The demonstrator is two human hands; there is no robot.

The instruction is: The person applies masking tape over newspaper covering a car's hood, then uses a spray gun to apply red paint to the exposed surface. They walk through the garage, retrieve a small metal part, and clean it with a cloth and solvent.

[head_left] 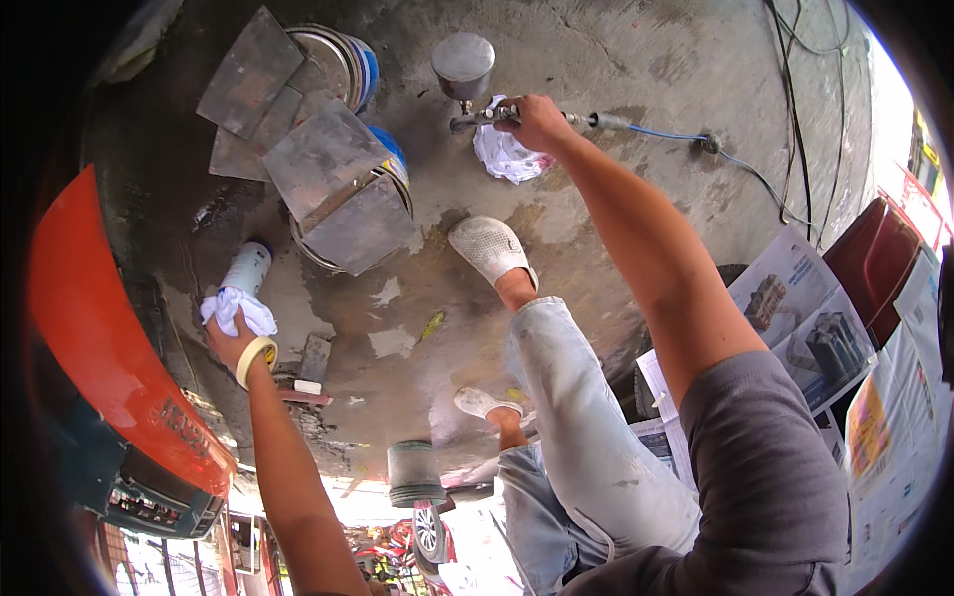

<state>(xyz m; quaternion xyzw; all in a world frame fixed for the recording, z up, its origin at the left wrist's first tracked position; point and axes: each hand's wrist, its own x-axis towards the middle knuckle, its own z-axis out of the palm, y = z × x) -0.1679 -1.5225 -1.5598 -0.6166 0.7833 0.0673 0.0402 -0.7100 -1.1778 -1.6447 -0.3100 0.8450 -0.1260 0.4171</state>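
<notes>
My right hand [535, 124] is closed on a metal spray gun [467, 117] with a round cup [463, 62] on top and a blue hose [668, 134] running right. A crumpled white rag [507, 159] lies beneath it on the floor. My left hand [231, 340] grips a bunched white cloth [243, 308], with a roll of pale tape [255, 353] round that wrist. A white cylinder [248, 266] is just beyond the cloth; whether I touch it I cannot tell.
Metal sheets [328, 159] rest on cans [358, 70]. An orange car panel [124, 328] stands left, newspaper-covered parts [874, 377] right. Black cables [790, 99] cross the concrete floor [636, 60]. A bucket [415, 472] and my feet [487, 248] are below.
</notes>
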